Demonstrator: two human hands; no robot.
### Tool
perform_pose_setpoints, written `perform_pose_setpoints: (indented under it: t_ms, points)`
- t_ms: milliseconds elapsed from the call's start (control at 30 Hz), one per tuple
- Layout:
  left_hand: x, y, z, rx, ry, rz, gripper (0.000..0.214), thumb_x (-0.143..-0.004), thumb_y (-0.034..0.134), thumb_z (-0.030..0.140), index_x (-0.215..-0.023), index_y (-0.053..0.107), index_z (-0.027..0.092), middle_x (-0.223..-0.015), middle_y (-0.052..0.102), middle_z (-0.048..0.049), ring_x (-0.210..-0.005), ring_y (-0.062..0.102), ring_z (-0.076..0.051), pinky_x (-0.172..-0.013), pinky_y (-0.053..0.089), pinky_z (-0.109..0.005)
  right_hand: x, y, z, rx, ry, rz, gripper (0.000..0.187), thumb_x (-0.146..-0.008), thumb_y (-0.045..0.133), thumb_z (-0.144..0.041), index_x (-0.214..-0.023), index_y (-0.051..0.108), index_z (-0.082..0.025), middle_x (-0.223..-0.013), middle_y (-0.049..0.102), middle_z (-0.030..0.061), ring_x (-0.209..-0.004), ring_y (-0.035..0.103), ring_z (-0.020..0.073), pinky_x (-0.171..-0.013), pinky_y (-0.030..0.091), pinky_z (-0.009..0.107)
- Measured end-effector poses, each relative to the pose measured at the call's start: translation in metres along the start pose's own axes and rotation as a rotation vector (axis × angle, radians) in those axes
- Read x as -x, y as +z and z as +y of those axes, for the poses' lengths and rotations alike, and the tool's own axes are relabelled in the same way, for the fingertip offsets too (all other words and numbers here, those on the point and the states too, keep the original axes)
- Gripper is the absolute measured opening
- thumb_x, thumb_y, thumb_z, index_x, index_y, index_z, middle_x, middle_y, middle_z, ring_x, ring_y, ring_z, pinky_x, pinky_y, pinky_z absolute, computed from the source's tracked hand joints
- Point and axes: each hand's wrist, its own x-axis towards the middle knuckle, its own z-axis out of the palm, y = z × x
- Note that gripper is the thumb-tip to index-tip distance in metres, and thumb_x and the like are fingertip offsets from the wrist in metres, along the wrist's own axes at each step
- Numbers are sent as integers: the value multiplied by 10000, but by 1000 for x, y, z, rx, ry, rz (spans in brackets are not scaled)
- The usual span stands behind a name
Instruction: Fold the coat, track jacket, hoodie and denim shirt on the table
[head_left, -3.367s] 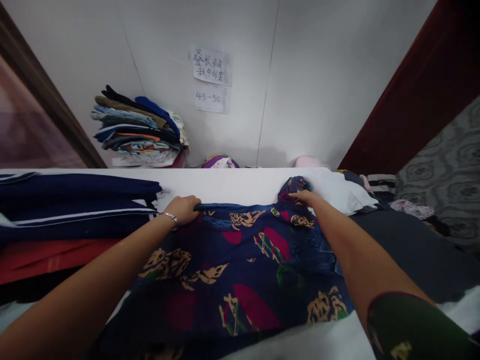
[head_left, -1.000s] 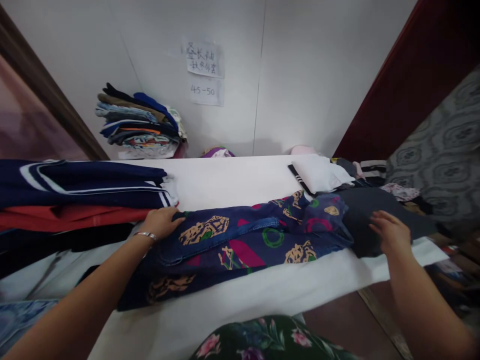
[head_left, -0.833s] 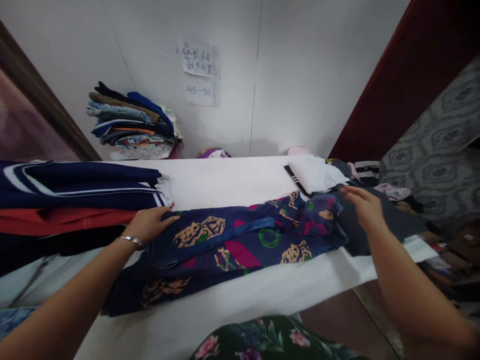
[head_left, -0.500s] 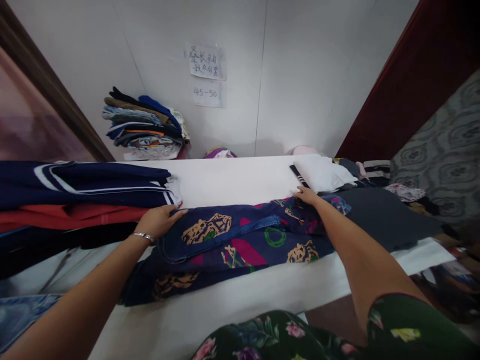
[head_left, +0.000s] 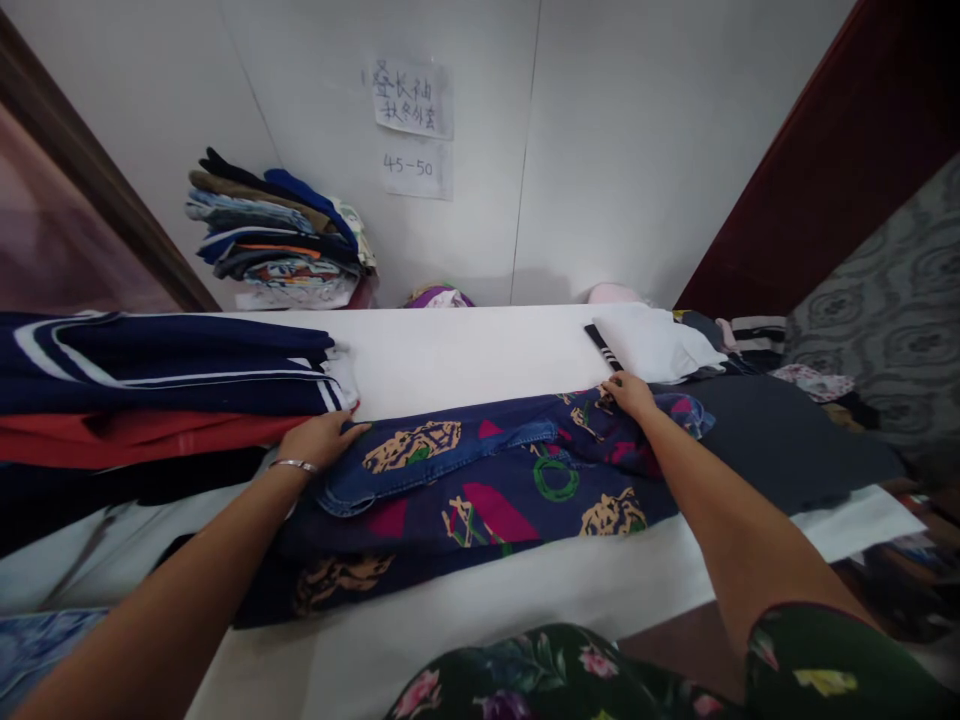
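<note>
A dark blue garment (head_left: 480,490) with gold, magenta and green prints lies folded lengthwise across the white table (head_left: 465,355). My left hand (head_left: 324,438) rests on its left end, fingers closed over the denim-trimmed edge. At the garment's far right end, my right hand (head_left: 628,393) pinches the fabric beside a folded white cloth (head_left: 651,345). A bracelet sits on my left wrist.
A navy garment with white stripes (head_left: 165,370) lies over a red one (head_left: 142,435) at the left. A stack of folded clothes (head_left: 277,245) stands by the wall under paper notes (head_left: 411,98). Dark grey fabric (head_left: 772,435) and loose clothes lie at the right.
My right hand, hovering off the garment's right end a second ago, has come down on its far right corner and gripped it. The left hand has stayed on the left end.
</note>
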Motion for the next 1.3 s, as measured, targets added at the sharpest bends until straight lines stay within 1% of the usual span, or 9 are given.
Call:
perform_pose_setpoints:
  t_ms: [100,200,333,500,633,767,933,1067,1300]
  points:
    - [19,-8,6,27,128,174,448,-858,407,491,-1044,649,164,-1104,681,-138,-1051,611,-278,-892,461,-348,15,-9,-12,-60,-126,71,308,-892,487,-326,-1082,661,-158,-1145,666,113,-1078,588,224,-924,436,318]
    - [51,-10,26,64,285,246,427,-869,425,507,-1039,663,195,-1073,685,-108,-1037,609,-259,-930,454,-351,56,-14,-24,-208,-419,115,270,-897,480,-333,-1012,681,-194,-1085,681,90,-1071,591,226,-961,440,361]
    - [83,6,47,118,421,147,371,-820,556,467,-1100,672,254,-1210,652,-79,-1102,600,-254,-971,459,-364,121,-5,-28,-160,-638,-129,397,-837,580,-333,-1218,623,-228,-1264,625,93,-1182,558,252,-1012,433,424]
    - [92,18,52,20,411,82,432,-786,542,210,-1203,647,248,-1332,590,-81,-1152,582,-264,-970,471,-393,143,-3,-18,125,-589,-170,544,-784,466,-73,-1297,589,-201,-1359,566,98,-1205,554,241,-1027,439,406]
    - [96,9,56,-61,410,102,563,-758,434,28,-1243,627,240,-1369,562,-79,-1133,581,-261,-913,486,-400,135,-31,-17,199,-515,-16,499,-827,394,-66,-1234,644,-209,-1221,658,85,-1086,614,238,-923,502,379]
    - [103,1,50,-62,356,201,553,-772,390,5,-1194,661,238,-1228,645,-90,-1079,583,-263,-906,474,-404,153,-45,-18,178,-559,143,440,-846,421,-112,-1172,685,-246,-1210,663,69,-1054,607,250,-910,490,386]
    - [109,8,38,-75,321,149,582,-753,397,18,-1217,656,256,-1242,650,-72,-1041,588,-256,-885,478,-401,187,-18,-11,229,-613,-149,449,-793,447,-88,-1119,710,-249,-1180,686,66,-1013,635,258,-878,504,362]
    - [110,15,36,-114,317,169,578,-774,372,29,-1241,644,233,-1252,647,-80,-1055,583,-261,-891,468,-399,197,-10,-9,222,-561,-166,464,-811,443,-116,-1182,679,-265,-1236,660,54,-1092,614,265,-926,492,367]
    - [118,21,25,8,333,165,549,-737,426,126,-1232,650,201,-1267,645,-78,-1144,584,-267,-988,456,-392,188,-27,-17,-21,-568,-159,357,-883,499,-357,-1146,689,-207,-1217,665,103,-1135,604,263,-1011,454,421]
